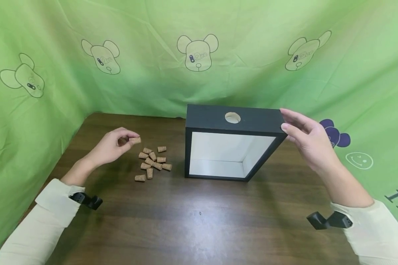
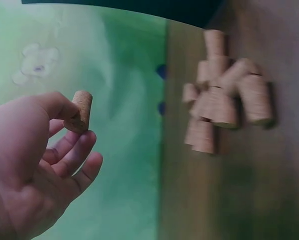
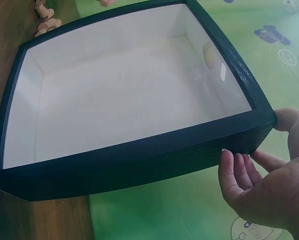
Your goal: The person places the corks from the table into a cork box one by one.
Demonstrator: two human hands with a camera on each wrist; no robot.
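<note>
Between the thumb and fingertips of my left hand [image 1: 111, 147] is a cork stopper [image 1: 136, 140], pinched above the table to the left of a cork pile. The left wrist view shows that cork [image 2: 84, 106] tilted, with the other fingers loosely bent below it. A black shadow box frame [image 1: 205, 117] stands upright, white inside behind a clear front. A round hole [image 1: 232, 117] opens in its top side. My right hand [image 1: 306, 141] grips the box's upper right corner. In the right wrist view, fingertips [image 3: 227, 159] press against the box's side.
Several loose corks [image 1: 149, 161] lie heaped on the brown wooden table [image 1: 159, 221], left of the box. A green cloth [image 1: 146, 84] printed with bear heads hangs behind and at both sides. Each wrist carries a small black camera.
</note>
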